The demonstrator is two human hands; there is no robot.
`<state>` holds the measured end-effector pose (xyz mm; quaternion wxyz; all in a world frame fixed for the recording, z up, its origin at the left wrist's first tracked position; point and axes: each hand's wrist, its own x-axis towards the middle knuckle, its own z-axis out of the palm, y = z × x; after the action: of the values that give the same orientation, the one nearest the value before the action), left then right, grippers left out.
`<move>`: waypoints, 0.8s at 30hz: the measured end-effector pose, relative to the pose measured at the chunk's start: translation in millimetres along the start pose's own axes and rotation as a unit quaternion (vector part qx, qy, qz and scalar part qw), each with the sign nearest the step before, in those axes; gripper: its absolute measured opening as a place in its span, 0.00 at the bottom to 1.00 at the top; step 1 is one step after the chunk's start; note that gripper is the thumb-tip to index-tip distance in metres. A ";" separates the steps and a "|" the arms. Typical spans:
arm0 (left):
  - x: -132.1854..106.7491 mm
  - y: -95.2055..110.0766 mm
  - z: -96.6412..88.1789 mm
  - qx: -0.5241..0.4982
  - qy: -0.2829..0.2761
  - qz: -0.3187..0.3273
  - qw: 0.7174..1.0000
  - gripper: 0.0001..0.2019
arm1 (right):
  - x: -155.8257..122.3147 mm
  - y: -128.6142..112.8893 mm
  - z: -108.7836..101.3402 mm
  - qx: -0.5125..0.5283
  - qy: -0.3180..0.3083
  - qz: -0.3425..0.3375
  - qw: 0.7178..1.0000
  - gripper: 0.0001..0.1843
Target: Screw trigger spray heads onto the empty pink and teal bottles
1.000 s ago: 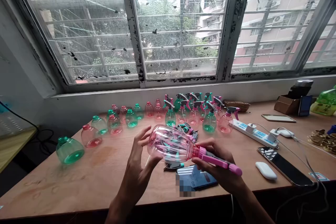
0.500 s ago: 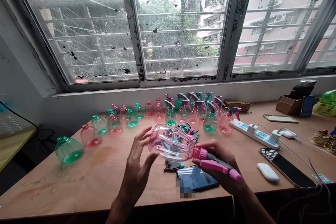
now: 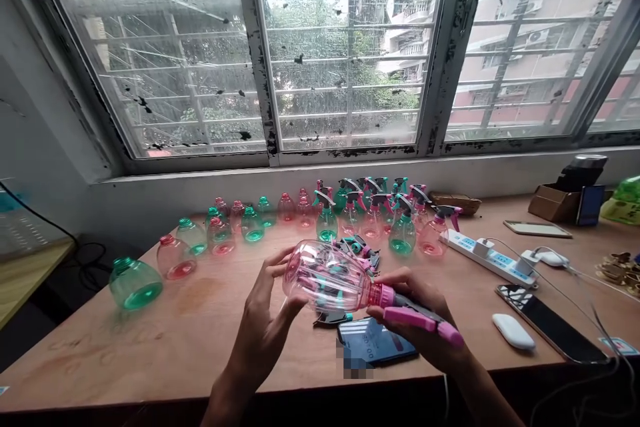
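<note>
A clear pink spray bottle (image 3: 327,277) lies on its side in the air above the table, its base toward the left. My right hand (image 3: 417,303) is closed around its neck, where the pink collar meets the grey and pink trigger head (image 3: 423,321). At the base, my left hand (image 3: 270,310) curls its thumb and fingers about the bottle's end. Behind the bottle lie loose trigger heads (image 3: 363,253), partly hidden by it. Below it, a phone (image 3: 375,340) with a lit screen rests on the table.
Open green and pink bottles (image 3: 177,260) stand at the left and back of the wooden table (image 3: 125,360). Several bottles with trigger heads (image 3: 401,237) stand behind my hands. To the right are a power strip (image 3: 493,259) with cables, a dark phone (image 3: 553,323) and a white case (image 3: 513,331).
The fingers of my left hand have drawn in closer around the bottle's base. The bottle has turned slightly about its length, while my right hand keeps its hold.
</note>
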<state>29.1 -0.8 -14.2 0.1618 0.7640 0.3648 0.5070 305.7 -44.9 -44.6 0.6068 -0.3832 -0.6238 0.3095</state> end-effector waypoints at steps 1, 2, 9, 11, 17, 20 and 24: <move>0.3 -0.9 -0.3 -0.005 0.000 -0.004 1.000 0.21 | 0.4 0.2 0.1 -0.003 -0.002 0.002 1.000 0.18; 0.6 -2.0 -0.6 -0.005 -0.004 -0.004 1.000 0.20 | 1.3 -0.1 0.9 0.008 0.003 0.021 1.000 0.17; 0.6 -7.6 1.1 0.026 -0.021 0.090 0.995 0.24 | 9.3 -2.6 6.8 0.122 0.024 0.134 0.983 0.20; 1.0 -7.3 2.9 0.037 -0.029 0.089 0.995 0.26 | 8.4 -1.5 5.0 0.112 0.029 0.129 0.985 0.20; 3.6 -9.3 6.9 0.003 -0.027 0.027 0.999 0.19 | 3.6 4.0 -4.7 0.001 -0.003 -0.003 1.000 0.18; 4.0 -9.5 5.6 -0.005 -0.027 0.025 0.999 0.16 | 5.4 2.0 -5.0 0.010 -0.007 0.018 1.000 0.16; 2.5 -7.8 2.9 0.026 -0.030 0.060 0.997 0.22 | 9.2 -5.0 0.0 0.099 0.010 0.126 0.987 0.17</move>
<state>29.1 6.8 -18.6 0.1225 0.8034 0.3263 0.4828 305.4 -39.6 -35.5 0.6043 -0.3997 -0.5309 0.4396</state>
